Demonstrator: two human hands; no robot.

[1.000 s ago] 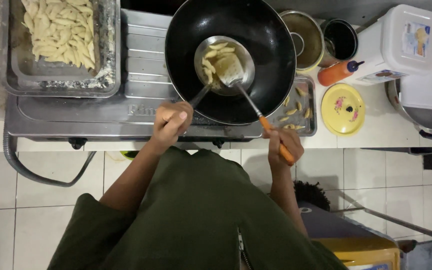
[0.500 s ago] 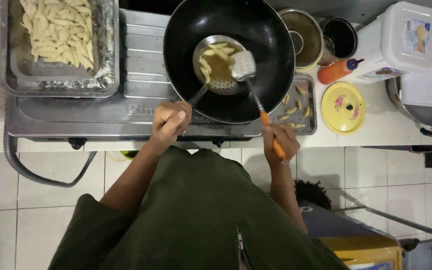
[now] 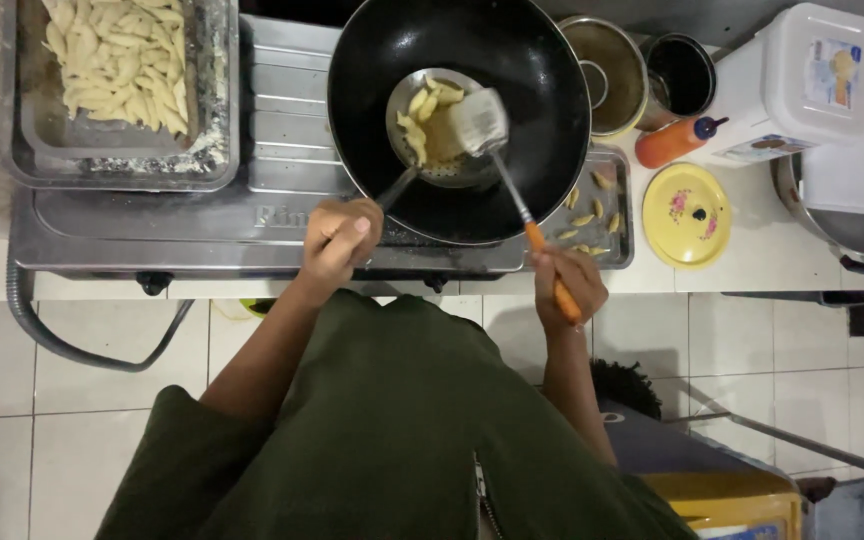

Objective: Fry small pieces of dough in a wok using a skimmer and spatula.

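A black wok [image 3: 512, 60] sits on a steel stove [image 3: 282, 210]. My left hand [image 3: 340, 238] grips the handle of a round metal skimmer [image 3: 432, 130] held inside the wok; pale fried pieces [image 3: 424, 115] lie in it. My right hand [image 3: 569, 285] holds the orange handle of a metal spatula [image 3: 479, 120], whose blade rests over the pieces in the skimmer.
A metal tray [image 3: 32, 150] of pale raw pieces stands on the stove's left. Right of the wok lie a small tray [image 3: 612, 215] with a few fried pieces, a metal pot [image 3: 607, 70], a dark cup [image 3: 680, 72], an orange squeeze bottle [image 3: 674, 142], a yellow lid [image 3: 694, 215] and a white box [image 3: 802, 85].
The spatula blade has shifted right and up across the skimmer, and my right hand has drawn in a little toward the stove. My left hand has stayed in place.
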